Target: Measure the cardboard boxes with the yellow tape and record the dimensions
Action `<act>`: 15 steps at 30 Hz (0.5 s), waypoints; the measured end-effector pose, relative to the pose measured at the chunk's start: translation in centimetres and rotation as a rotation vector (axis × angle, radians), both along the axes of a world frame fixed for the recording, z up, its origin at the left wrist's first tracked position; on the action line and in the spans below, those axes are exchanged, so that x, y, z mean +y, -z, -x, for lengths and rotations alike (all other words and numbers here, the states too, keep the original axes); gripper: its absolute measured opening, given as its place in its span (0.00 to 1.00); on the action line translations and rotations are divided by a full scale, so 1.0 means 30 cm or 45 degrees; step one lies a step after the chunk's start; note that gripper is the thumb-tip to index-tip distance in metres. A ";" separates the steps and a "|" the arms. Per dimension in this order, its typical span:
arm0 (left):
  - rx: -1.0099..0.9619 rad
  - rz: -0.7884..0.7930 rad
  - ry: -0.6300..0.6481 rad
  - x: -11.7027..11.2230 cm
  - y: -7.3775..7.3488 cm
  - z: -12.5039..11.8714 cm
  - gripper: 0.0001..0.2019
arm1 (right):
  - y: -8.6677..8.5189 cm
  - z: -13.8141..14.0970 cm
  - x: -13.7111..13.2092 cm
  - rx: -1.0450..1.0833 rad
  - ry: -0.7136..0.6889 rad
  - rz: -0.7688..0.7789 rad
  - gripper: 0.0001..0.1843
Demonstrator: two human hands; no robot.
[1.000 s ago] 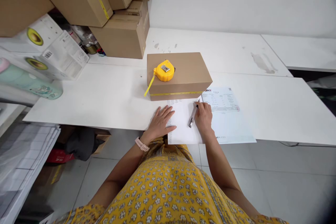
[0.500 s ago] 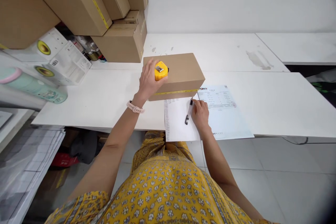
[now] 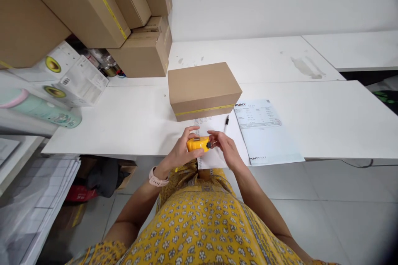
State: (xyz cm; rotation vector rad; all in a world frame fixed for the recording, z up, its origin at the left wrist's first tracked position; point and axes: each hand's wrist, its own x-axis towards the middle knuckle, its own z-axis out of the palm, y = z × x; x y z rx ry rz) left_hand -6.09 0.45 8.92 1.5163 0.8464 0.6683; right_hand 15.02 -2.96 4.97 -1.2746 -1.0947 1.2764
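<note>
Nearest to me: yellow patterned dress, and a pale pink watch on my left wrist.

Left hand: curled around the yellow tape measure, fingers over the top, thumb underneath. A firm grasp. The case is held in the air just above the table's near edge, over the lower part of a white printed sheet.

Right hand: fingertips meet the small dark piece at the right end of the case. I cannot tell whether they pinch it or only touch it.

The white sheet lies on the white table and hangs slightly past its front edge. A pen lies on the sheet's upper right corner, loose, touching neither hand. Just right of it is a pale blue form, set at an angle, its lower corner near the table edge.

Beyond the papers: a closed cardboard box with a yellow tape line along its front face, its bottom edge over the top of the white sheet.

Far left: white cartons with an avocado print, a mint-green bottle on its side, and large brown cartons stacked against the wall.
</note>
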 end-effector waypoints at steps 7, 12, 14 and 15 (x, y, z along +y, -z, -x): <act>-0.038 0.122 -0.052 0.011 0.012 0.051 0.35 | -0.033 -0.013 0.020 0.102 -0.038 0.097 0.24; -0.146 -0.078 -0.315 0.182 -0.144 0.149 0.30 | -0.172 -0.266 0.234 -0.038 0.327 -0.234 0.18; -0.142 -0.157 -0.381 0.278 -0.211 0.180 0.28 | -0.231 -0.357 0.367 -0.115 0.373 -0.343 0.16; -0.138 -0.184 -0.395 0.327 -0.239 0.191 0.27 | -0.252 -0.389 0.435 -0.133 0.378 -0.370 0.15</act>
